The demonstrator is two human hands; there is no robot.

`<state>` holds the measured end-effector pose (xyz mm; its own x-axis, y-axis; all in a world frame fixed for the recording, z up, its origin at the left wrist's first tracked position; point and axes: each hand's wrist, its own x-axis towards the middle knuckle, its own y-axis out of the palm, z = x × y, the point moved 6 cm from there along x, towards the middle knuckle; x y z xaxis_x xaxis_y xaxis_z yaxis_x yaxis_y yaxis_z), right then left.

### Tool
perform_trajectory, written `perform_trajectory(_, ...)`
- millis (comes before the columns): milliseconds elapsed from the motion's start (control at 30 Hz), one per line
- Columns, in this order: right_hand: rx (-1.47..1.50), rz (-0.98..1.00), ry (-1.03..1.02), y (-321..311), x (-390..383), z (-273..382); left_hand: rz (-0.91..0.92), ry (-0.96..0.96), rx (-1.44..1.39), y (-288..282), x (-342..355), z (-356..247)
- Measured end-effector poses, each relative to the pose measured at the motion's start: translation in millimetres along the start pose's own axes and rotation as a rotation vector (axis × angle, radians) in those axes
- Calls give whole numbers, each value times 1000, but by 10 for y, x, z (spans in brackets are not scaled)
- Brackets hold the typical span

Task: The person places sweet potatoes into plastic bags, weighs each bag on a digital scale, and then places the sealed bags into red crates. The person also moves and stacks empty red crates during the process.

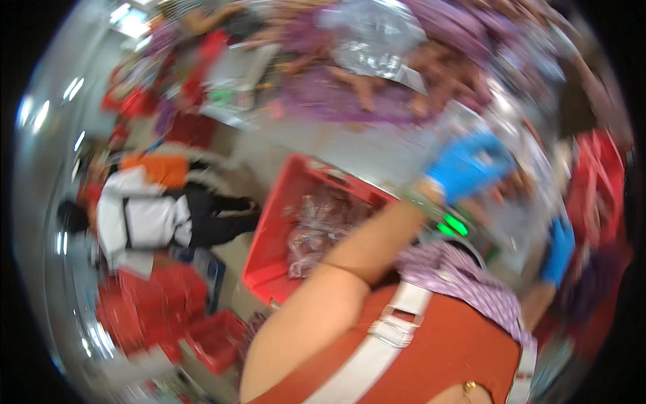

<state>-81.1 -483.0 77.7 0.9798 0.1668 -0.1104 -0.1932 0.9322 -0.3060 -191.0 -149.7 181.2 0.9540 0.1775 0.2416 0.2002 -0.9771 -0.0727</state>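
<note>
My left hand point(471, 166), in a blue glove, reaches over the grey work table point(367, 148). Its fingers curl in beside crumpled clear plastic point(464, 118); blur hides what they hold, if anything. My right hand point(560, 252), also blue-gloved, is lower at the far right, next to a clear plastic bag point(518, 229). Its fingertips are smeared and partly hidden. Pinkish-brown pieces point(515, 185) lie near the left hand. Under my left wrist glows a green-lit display point(453, 225).
A red crate point(269, 236) with clear-wrapped packs point(316, 232) stands left of my forearm. Purple mesh point(323, 97), brownish pieces and a large clear bag point(373, 40) cover the table's far side. A red bag point(595, 188) hangs right. Another person point(148, 209) and red crates point(161, 296) are left.
</note>
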Motion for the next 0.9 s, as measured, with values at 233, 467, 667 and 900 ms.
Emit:
perform_trajectory(233,127,287,-250,488,-104,848,38,-19,-462,49,133,-210)
perform_trajectory(467,313,472,-422,1030,-114,1851,-97,127,-79,-29,225,-827)
perform_trajectory(667,401,450,-283,1161,2,1890,59,-20,265,70,150,-1101)
perform_trajectory(900,205,570,-539,1300,133,1874,441,-21,52,489,288,-665)
